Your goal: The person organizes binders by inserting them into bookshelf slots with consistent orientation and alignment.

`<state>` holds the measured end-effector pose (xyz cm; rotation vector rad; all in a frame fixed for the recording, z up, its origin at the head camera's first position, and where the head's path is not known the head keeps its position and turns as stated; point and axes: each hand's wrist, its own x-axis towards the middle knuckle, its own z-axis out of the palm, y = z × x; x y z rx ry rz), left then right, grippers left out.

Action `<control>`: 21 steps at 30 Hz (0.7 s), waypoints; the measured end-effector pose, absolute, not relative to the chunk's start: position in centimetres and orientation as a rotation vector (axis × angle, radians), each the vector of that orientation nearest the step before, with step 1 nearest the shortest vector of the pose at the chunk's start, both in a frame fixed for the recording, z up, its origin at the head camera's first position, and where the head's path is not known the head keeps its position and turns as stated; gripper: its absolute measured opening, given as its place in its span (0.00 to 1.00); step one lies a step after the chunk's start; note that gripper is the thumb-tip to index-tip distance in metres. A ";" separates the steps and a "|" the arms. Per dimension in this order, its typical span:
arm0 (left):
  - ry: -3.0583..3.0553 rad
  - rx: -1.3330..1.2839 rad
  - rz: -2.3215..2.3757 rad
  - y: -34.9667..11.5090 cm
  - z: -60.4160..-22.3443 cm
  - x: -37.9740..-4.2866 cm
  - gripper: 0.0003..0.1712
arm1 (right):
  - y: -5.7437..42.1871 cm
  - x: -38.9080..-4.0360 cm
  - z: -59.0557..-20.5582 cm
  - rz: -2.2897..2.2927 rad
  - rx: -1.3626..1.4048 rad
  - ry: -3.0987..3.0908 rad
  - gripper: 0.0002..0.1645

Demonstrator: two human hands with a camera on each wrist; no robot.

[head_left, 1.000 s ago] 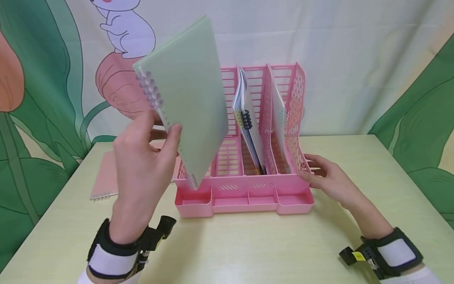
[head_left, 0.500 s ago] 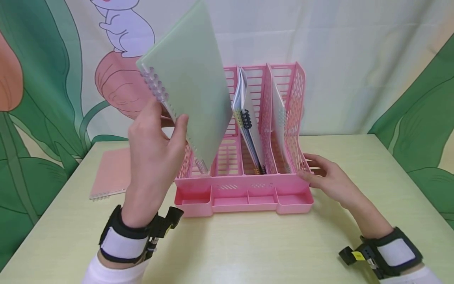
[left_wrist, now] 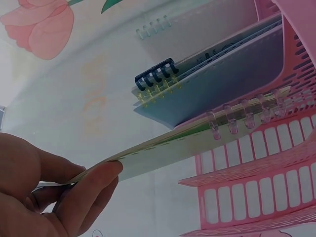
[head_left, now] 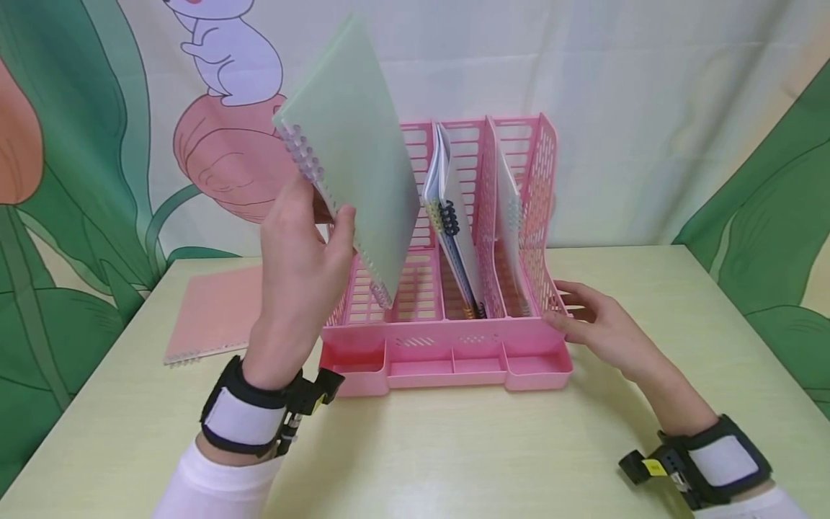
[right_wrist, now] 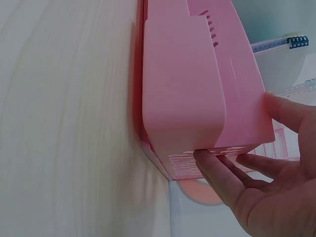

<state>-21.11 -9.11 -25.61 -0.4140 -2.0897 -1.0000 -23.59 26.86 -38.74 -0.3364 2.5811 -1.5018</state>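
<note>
My left hand [head_left: 300,270] pinches a pale green ring-bound notebook [head_left: 359,144] at its spine edge, thumb on the near side. The notebook is tilted, its lower corner over the left slots of a pink file organizer [head_left: 415,333]. In the left wrist view its clear rings [left_wrist: 229,118] overlap the organizer's slatted part. My right hand [head_left: 606,331] grips the organizer's front right corner, with the thumb at the front and the fingers along the side wall [right_wrist: 185,165]. Notebooks with dark and yellow rings [head_left: 450,216] lean in a middle slot, and a whitish one [head_left: 509,223] stands in the rightmost slot.
A pink ring-bound notebook [head_left: 214,313] lies flat on the light wooden table [head_left: 467,454], left of the organizer and partly behind my left arm. Small trays [head_left: 421,368] run along the organizer's front. A printed cloth [head_left: 622,144] hangs behind the table.
My left hand has carried the green notebook to the right and farther back, from over the organizer's front edge to over its slots. The right hand has stayed at the corner.
</note>
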 end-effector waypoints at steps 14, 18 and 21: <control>-2.131 -0.388 -1.014 -8.6 -26.2 -22.7 0.26 | 26.9 -23.6 -38.7 -1.498 -0.331 2.581 0.46; -2.157 -0.374 -1.003 -8.5 -26.3 -23.0 0.26 | 26.9 -23.6 -38.7 -1.497 -0.336 2.582 0.46; -2.170 -0.372 -0.999 -8.4 -26.4 -23.2 0.24 | 26.9 -23.6 -38.7 -1.496 -0.340 2.581 0.46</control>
